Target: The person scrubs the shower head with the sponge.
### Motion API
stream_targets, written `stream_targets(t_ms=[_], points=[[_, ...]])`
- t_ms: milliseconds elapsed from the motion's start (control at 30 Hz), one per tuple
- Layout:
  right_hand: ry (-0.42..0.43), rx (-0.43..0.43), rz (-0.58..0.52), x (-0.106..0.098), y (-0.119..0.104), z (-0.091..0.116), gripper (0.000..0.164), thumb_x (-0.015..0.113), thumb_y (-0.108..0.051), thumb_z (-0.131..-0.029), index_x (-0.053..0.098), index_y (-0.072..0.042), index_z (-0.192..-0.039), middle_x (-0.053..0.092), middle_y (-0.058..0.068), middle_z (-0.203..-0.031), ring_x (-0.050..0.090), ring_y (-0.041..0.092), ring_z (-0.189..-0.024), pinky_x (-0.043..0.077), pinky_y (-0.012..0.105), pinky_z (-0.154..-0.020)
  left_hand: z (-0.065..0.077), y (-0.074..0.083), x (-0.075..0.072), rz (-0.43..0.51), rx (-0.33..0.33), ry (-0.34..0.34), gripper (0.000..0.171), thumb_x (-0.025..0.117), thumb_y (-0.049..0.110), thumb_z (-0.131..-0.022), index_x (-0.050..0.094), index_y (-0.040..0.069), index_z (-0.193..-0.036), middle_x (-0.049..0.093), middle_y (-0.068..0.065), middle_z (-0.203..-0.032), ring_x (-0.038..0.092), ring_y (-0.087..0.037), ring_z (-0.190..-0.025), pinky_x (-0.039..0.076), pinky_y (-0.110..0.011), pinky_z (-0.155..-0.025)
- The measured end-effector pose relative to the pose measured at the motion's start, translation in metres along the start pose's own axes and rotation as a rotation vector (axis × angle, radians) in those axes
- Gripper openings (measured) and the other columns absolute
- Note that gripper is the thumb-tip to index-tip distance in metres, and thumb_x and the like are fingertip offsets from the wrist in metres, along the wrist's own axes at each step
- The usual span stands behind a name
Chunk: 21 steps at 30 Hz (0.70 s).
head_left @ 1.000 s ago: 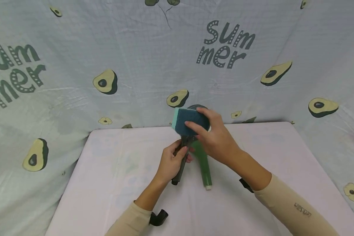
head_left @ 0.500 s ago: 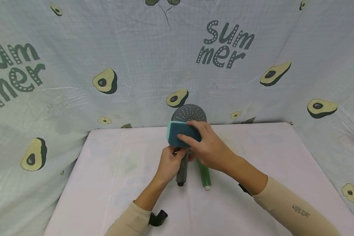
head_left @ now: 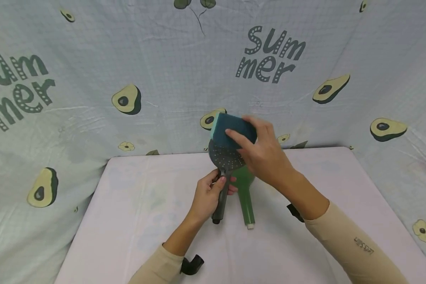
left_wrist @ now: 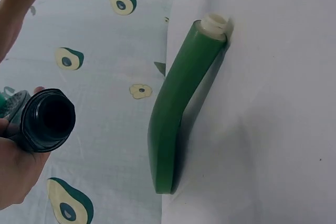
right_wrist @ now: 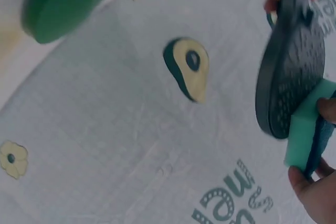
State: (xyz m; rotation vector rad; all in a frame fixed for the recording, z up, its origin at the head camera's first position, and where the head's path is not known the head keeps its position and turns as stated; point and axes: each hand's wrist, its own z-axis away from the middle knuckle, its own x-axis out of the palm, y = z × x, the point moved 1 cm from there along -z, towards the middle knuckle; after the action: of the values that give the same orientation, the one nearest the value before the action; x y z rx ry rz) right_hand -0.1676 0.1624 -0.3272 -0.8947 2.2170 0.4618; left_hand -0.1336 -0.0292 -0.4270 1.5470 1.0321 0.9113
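Note:
My left hand [head_left: 209, 193] grips the handle of a dark grey shower head [head_left: 227, 157] and holds it above the table, its nozzle face turned toward me. In the left wrist view the threaded end of that shower head [left_wrist: 52, 120] points at the camera. A teal sponge with a dark blue scouring side [head_left: 232, 130] is pinched in my right hand [head_left: 266, 154]. It covers the upper part of the nozzle face, and the right wrist view shows the sponge [right_wrist: 304, 129] against the face near its rim. Behind lies a green shower head [head_left: 246, 201] on the table.
A pale cloth covers the table [head_left: 145, 221]. An avocado-print curtain [head_left: 170, 79] hangs behind its far edge. Dark straps [head_left: 193, 265] are at both forearms.
The sponge in my right hand moved down over the shower head's face toward the handle, then back up to its top edge. The shower head has tilted; my left hand keeps its grip.

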Motion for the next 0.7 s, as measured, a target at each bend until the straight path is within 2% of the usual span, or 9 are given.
stream_targets(t_ms=[100, 167, 367, 500, 600, 700], points=[[0.028, 0.033, 0.002, -0.005, 0.006, -0.007, 0.056, 0.076, -0.006, -0.093, 0.057, -0.015, -0.145, 0.04, 0.034, -0.148, 0.043, 0.051, -0.133, 0.048, 0.062, -0.104, -0.001, 0.002, 0.001, 0.001, -0.001, 0.007, 0.033, 0.045, 0.012, -0.111, 0.054, -0.007, -0.136, 0.067, -0.029, -0.117, 0.075, -0.038, -0.094, 0.064, -0.035, -0.084], [0.021, 0.021, -0.017, -0.002, 0.005, -0.006, 0.057, 0.077, -0.005, -0.092, 0.057, -0.015, -0.145, 0.04, 0.034, -0.149, 0.043, 0.051, -0.134, 0.048, 0.062, -0.105, -0.001, 0.004, 0.002, 0.006, -0.002, 0.014, 0.033, 0.045, 0.012, -0.111, 0.054, -0.007, -0.136, 0.067, -0.03, -0.116, 0.075, -0.038, -0.094, 0.064, -0.035, -0.084], [-0.111, -0.089, -0.075, 0.02, -0.016, 0.018, 0.066, 0.084, -0.008, -0.086, 0.057, -0.018, -0.146, 0.043, 0.028, -0.149, 0.05, 0.046, -0.127, 0.054, 0.055, -0.101, -0.003, 0.006, -0.001, 0.034, -0.046, 0.087, 0.03, 0.047, 0.011, -0.111, 0.057, -0.007, -0.133, 0.069, -0.029, -0.11, 0.076, -0.035, -0.089, 0.065, -0.037, -0.081], [-0.172, -0.145, -0.062, 0.024, -0.026, 0.027, 0.061, 0.083, -0.012, -0.088, 0.06, -0.021, -0.144, 0.046, 0.026, -0.147, 0.052, 0.042, -0.127, 0.054, 0.051, -0.102, -0.003, 0.005, -0.004, 0.014, -0.072, 0.144, 0.026, 0.049, 0.011, -0.11, 0.063, -0.006, -0.124, 0.071, -0.026, -0.102, 0.075, -0.028, -0.083, 0.064, -0.036, -0.08], [-0.159, -0.174, -0.006, 0.021, -0.025, 0.025, 0.06, 0.083, -0.012, -0.087, 0.062, -0.022, -0.142, 0.049, 0.025, -0.145, 0.052, 0.042, -0.127, 0.054, 0.05, -0.103, -0.003, 0.007, -0.004, 0.0, -0.058, 0.145, 0.027, 0.05, 0.013, -0.11, 0.063, -0.006, -0.123, 0.072, -0.026, -0.102, 0.075, -0.026, -0.083, 0.064, -0.035, -0.08], [-0.107, -0.158, 0.048, 0.012, -0.018, 0.015, 0.064, 0.085, -0.009, -0.084, 0.061, -0.021, -0.143, 0.048, 0.028, -0.145, 0.051, 0.045, -0.127, 0.054, 0.053, -0.103, -0.003, 0.008, -0.003, 0.001, -0.028, 0.101, 0.03, 0.048, 0.014, -0.111, 0.06, -0.006, -0.13, 0.07, -0.028, -0.108, 0.075, -0.026, -0.085, 0.064, -0.035, -0.081]])
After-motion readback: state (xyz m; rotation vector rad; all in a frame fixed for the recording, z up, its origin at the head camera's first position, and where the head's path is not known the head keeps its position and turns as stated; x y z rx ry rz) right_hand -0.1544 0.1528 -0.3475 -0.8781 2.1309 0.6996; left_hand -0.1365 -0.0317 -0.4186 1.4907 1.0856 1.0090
